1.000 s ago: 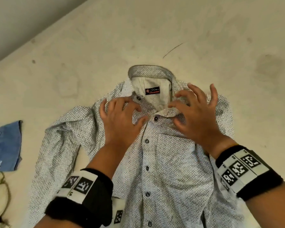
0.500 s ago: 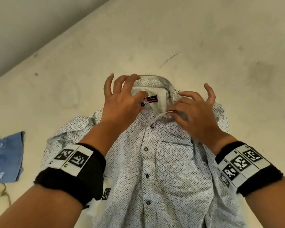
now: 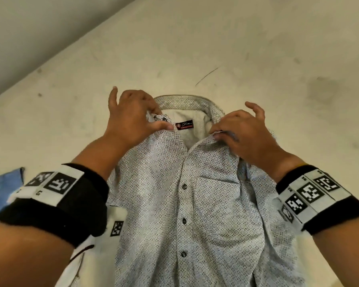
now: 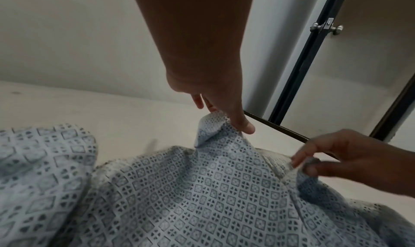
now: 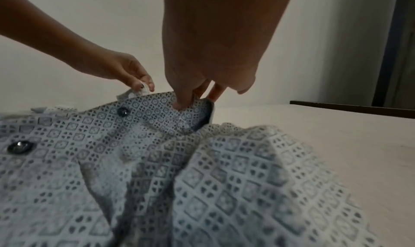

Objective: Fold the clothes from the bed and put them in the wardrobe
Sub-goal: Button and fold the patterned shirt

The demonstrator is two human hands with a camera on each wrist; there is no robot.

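Cotton, by the look of it, thin and printed all over with small diamonds: the shirt (image 3: 195, 204) lies front-up and buttoned on the pale bed (image 3: 257, 59), collar away from the person, its front rumpled into soft ridges. The left hand (image 3: 131, 119) pinches the left collar point between thumb and forefinger, the other fingers lifted clear; the right hand (image 3: 245, 133) pinches the opposite collar point in the same manner, with the outer fingers spread and holding nothing. From the wrist views the cloth rises in a little peak under each pinch and sags between, so I judge it light and limp, with no stiffness except in the collar band and the buttoned placket. It will not slip much in dry fingers, but it will drape and crease wherever it is unsupported. The collar points and shoulder seams look like the sound places to hold it, one in each hand, so the body hangs or lies even. A blue garment (image 3: 0, 193) lies at the left edge of the bed, apart from the shirt, seemingly waiting its turn.
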